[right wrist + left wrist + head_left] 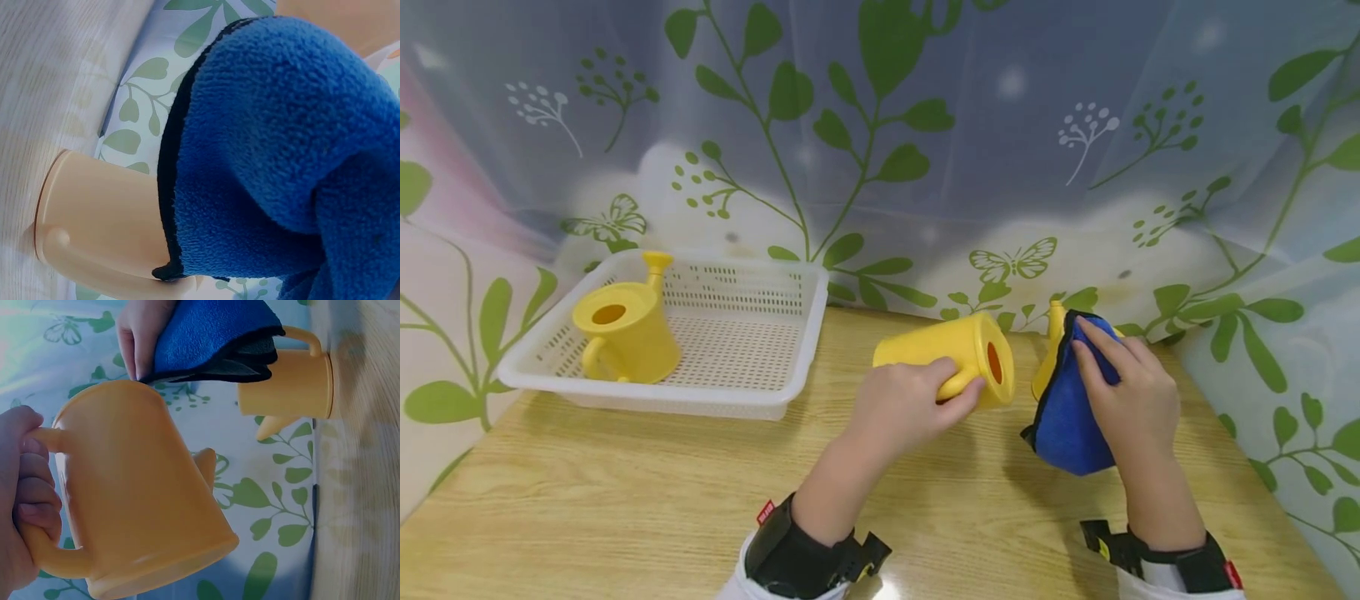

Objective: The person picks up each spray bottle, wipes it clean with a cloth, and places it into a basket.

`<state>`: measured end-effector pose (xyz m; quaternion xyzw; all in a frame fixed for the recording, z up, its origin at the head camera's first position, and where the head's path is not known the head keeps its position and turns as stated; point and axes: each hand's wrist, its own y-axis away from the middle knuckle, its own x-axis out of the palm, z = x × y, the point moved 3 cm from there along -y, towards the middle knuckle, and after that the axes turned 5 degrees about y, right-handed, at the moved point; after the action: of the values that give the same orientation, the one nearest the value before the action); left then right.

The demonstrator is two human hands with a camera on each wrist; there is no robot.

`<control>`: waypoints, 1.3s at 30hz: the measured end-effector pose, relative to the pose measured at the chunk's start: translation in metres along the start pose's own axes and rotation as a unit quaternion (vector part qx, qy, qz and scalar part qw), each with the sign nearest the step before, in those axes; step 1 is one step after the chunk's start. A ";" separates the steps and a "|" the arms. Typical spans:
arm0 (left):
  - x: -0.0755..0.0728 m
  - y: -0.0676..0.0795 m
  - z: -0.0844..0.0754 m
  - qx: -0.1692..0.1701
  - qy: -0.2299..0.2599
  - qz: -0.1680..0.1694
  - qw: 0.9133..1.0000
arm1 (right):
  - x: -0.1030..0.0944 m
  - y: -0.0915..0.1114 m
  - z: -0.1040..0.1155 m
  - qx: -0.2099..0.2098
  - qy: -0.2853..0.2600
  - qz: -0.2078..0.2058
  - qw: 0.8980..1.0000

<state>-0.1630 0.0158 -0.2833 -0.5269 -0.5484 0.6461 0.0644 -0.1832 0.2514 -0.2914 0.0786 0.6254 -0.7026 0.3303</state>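
Note:
My left hand grips the handle of a yellow watering can, which is tipped on its side above the table with its opening facing right. In the left wrist view my fingers curl round the handle of that watering can. My right hand pinches a blue cloth with black edging, which hangs down from the fingers. Behind the cloth a second yellow watering can stands on the table, partly hidden. The cloth fills much of the right wrist view and covers the fingers there.
A white perforated basket stands at the back left of the wooden table. Inside it, at its left end, is a third yellow watering can. A curtain printed with leaves hangs behind the table and along its sides.

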 end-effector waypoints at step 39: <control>0.006 0.003 -0.017 0.136 -0.091 0.047 0.985 | -0.028 0.004 0.064 -0.224 0.005 0.072 0.972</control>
<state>-0.1511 0.0298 -0.2870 -0.4772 -0.4335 0.7624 0.0553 -0.1400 0.2017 -0.2668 0.0507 0.7612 -0.5183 0.3866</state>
